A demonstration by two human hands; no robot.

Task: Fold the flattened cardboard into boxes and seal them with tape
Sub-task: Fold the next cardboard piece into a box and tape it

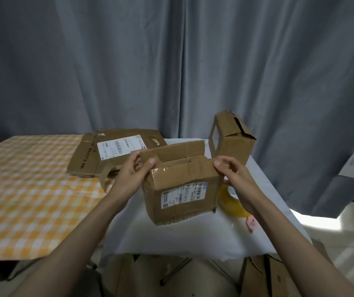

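Observation:
A brown cardboard box (182,189) with a white shipping label stands tilted on the white table (171,236), its top flaps partly up. My left hand (137,168) grips the box's upper left corner, thumb on the near flap. My right hand (231,170) pinches the near flap's right end. A yellow tape roll (230,202) lies behind the box's right side, partly hidden by my right wrist. A flattened cardboard sheet (116,151) with a label lies at the back left.
A finished small box (231,138) stands at the back right. A pink cutter (252,224) lies by the tape roll. An orange checked cloth (32,189) covers the left table. More cardboard (264,275) sits on the floor below. Grey curtains hang behind.

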